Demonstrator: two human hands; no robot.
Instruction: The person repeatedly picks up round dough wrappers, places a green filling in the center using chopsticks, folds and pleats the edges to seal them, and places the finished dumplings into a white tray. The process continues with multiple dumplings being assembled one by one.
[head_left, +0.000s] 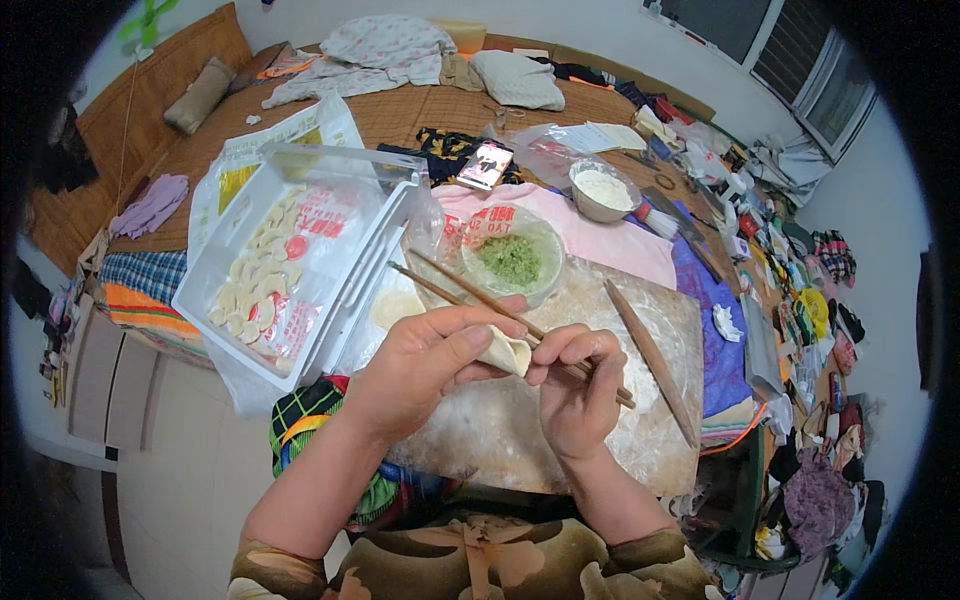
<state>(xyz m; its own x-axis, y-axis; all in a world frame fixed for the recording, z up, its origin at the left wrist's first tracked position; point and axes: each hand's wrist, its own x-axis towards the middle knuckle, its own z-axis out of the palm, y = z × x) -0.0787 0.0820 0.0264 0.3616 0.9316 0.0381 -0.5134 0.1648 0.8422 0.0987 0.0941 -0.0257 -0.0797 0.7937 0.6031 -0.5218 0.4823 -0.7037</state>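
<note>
A folded dumpling (504, 354) is pinched in my left hand (420, 367), its dough wrapper curved into a half-moon. My right hand (583, 386) grips a pair of wooden chopsticks (480, 298), whose tips point to the upper left, while its thumb and forefinger are at the dumpling's right end. Below both hands lies a floured wooden board (495, 442). Just beyond them stands a bowl (559, 274) lined with a plastic bag, holding chopped green filling (511, 259). A round dough wrapper (396, 307) lies left of the chopsticks.
Rows of dumplings (251, 281) lie in a white plastic tray (281, 379) on the left. A tapered rolling pin (651, 364) rests on the board's right side. Farther back are a bowl of flour (600, 191), a lit phone (486, 165) and a pink cloth (600, 244). Clutter lines the right.
</note>
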